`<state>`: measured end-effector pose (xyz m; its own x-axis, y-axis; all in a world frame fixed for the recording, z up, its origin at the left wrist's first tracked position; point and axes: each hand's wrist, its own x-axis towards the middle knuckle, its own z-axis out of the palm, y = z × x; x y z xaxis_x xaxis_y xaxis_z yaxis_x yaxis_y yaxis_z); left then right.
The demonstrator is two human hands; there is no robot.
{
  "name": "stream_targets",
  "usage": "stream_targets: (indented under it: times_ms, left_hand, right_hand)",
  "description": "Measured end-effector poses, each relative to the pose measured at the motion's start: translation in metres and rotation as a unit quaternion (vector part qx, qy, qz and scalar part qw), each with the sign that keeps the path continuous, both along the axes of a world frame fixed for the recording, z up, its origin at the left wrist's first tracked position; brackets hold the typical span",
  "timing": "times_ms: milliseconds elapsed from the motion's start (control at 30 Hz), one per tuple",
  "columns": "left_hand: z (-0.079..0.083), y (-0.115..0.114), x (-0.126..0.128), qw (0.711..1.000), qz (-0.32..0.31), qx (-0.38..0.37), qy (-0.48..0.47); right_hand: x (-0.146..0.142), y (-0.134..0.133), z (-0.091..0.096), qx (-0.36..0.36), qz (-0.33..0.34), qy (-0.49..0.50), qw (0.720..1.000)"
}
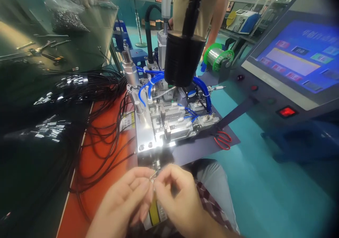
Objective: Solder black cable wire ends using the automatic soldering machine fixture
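My left hand is closed in a pinch, its thumb and forefinger meeting on a thin, pale, wire-like piece. Close beside it, my right hand also pinches, the fingertips almost touching those of the left. Whatever lies between the right fingertips is too small to make out. Both hands are just in front of a small metal fixture at the near edge of a bench machine with silver blocks and blue air tubes. Under the fingers, a yellow-and-white label is partly hidden.
Black cables with shiny metal ends lie across the orange mat at left. A black nozzle hangs over the machine. Red-handled scissors, a green wire spool and a control screen are at right. Another person stands behind.
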<state>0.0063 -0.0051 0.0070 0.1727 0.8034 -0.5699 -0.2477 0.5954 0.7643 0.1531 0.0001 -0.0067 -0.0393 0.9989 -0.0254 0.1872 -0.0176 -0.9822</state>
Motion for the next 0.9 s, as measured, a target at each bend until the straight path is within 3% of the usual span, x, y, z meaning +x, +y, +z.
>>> stream_targets:
  times_ms: [267, 500, 733, 800, 900]
  left_hand:
    - [-0.011, -0.002, -0.007, 0.997, -0.028, 0.006, 0.068]
    - [-0.01, -0.003, -0.005, 0.995, -0.027, 0.024, 0.092]
    - [-0.006, -0.003, -0.003, 0.995, -0.017, 0.004, 0.098]
    - [-0.005, -0.003, -0.003, 0.996, -0.015, -0.004, 0.088]
    - [-0.006, -0.003, -0.003, 0.998, -0.015, -0.013, 0.063]
  right_hand:
    - [0.016, 0.002, -0.003, 0.012, 0.052, -0.054, 0.997]
    - [0.02, 0.01, -0.003, 0.173, 0.048, -0.063, 0.982]
    - [0.021, 0.009, -0.004, 0.326, 0.049, -0.16, 0.93]
    - [0.019, 0.005, -0.006, 0.306, 0.042, -0.15, 0.939]
    - [0.013, -0.001, -0.009, 0.166, 0.013, -0.096, 0.981]
